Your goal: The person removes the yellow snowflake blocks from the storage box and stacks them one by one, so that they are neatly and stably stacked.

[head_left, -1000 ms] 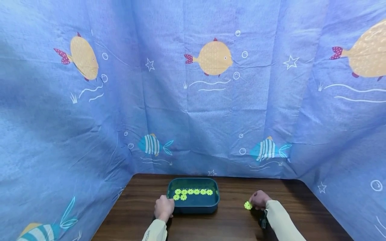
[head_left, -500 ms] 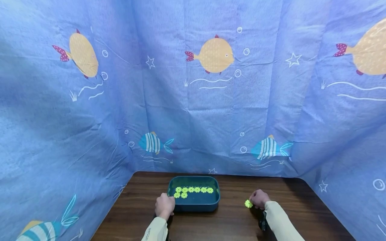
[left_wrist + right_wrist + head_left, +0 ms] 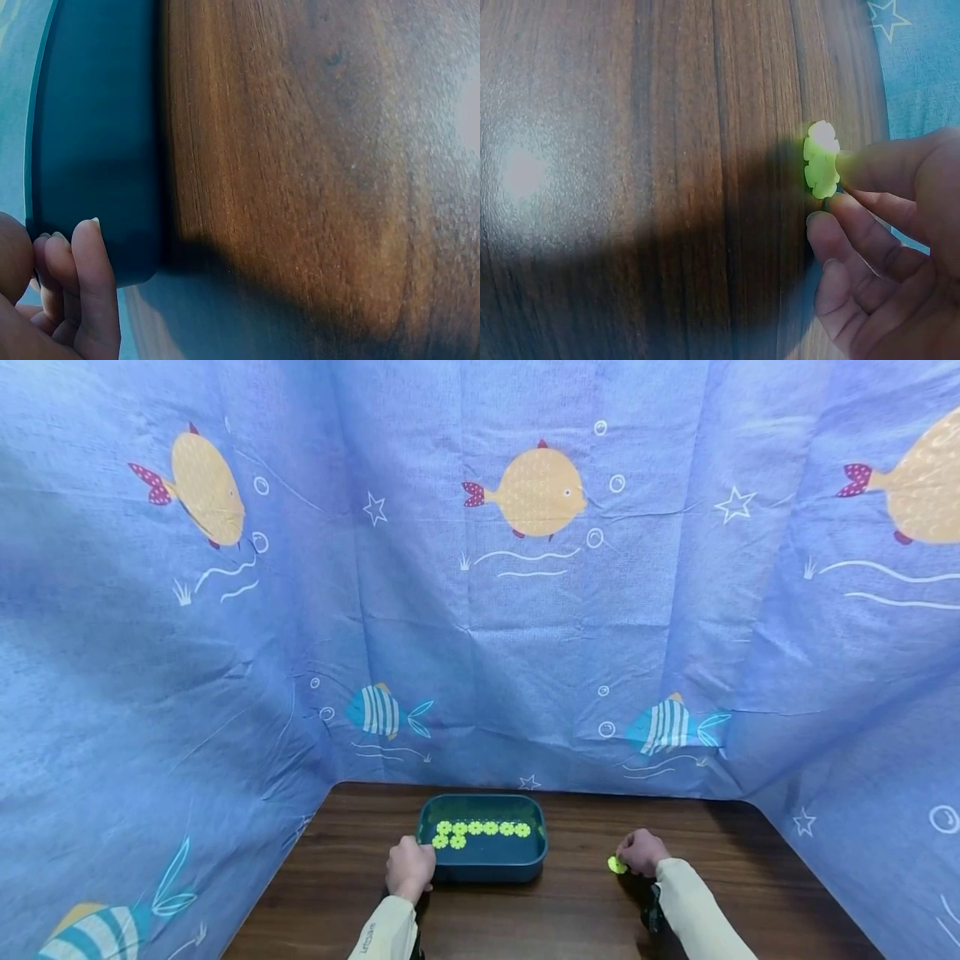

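Note:
My right hand pinches a yellow-green flower-shaped piece between thumb and fingers, right of the tray. In the right wrist view, this flower piece is tilted, close over the wood, with the other fingers curled below it. A dark teal rectangular tray stands on the table. My left hand grips its front left corner. In the left wrist view, thumb and fingers close on the tray's rim. Inside the tray lie several similar flower pieces, one row along the back and two in front at the left.
The brown wooden table reaches back to a blue curtain printed with fish, which also hangs along both sides. The tray stands near the table's back edge.
The flower piece in my right hand has turned and now shows a narrower face. The whole head view has shifted slightly. My left hand stays on the tray's corner.

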The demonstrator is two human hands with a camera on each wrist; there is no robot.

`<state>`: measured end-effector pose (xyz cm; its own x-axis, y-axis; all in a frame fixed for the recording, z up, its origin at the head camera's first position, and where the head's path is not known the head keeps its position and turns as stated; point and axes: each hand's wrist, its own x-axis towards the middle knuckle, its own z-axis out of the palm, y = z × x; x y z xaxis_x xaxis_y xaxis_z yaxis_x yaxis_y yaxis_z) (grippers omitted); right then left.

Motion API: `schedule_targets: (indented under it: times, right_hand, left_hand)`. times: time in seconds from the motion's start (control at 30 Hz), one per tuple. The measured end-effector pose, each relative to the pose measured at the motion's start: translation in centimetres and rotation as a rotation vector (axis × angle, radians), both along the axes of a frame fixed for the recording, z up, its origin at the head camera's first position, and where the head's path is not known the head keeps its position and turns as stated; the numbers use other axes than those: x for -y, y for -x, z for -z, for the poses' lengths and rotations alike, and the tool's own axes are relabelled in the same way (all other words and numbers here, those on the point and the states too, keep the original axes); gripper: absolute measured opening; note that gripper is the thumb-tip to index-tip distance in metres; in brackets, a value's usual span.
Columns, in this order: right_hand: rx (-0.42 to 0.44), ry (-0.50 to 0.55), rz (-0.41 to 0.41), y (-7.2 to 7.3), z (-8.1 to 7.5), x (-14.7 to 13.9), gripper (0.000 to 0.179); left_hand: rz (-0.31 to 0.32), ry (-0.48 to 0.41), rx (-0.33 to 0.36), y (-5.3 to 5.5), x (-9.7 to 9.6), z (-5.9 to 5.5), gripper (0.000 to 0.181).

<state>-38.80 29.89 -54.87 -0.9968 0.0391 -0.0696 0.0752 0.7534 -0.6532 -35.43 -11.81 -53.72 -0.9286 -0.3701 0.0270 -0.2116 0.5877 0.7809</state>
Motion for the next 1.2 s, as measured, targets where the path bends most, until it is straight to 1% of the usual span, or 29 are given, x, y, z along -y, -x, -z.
schedule_targets:
  times: [0.17, 0.33, 0.57, 0.87, 1.07, 1.2]
  right_hand:
    - [-0.021, 0.0, 0.004, -0.18, -0.09, 0.28, 0.005]
    - [-0.012, 0.002, 0.007, -0.33, -0.01, 0.3, 0.007]
    - [-0.023, -0.007, 0.002, -0.4, 0.07, 0.38, 0.007]
    - [-0.003, 0.004, 0.003, -0.34, -0.32, 0.5, 0.006]
    - [0.026, 0.017, 0.003, -0.34, -0.18, 0.43, 0.006]
    - [0.019, 0.02, 0.003, -0.33, -0.15, 0.44, 0.005]
  left_hand:
    - [0.0, 0.001, -0.002, 0.01, 0.02, 0.02, 0.019]
    - [0.003, 0.005, -0.006, -0.1, 0.04, 0.16, 0.019]
    - [0.005, -0.001, -0.009, -0.13, 0.06, 0.16, 0.018]
    - [-0.004, 0.006, -0.015, 0.07, 0.02, 0.08, 0.02]
    - [0.004, 0.004, -0.02, -0.02, 0.04, 0.2, 0.019]
    - [0.006, -0.002, -0.024, -0.08, 0.03, 0.17, 0.019]
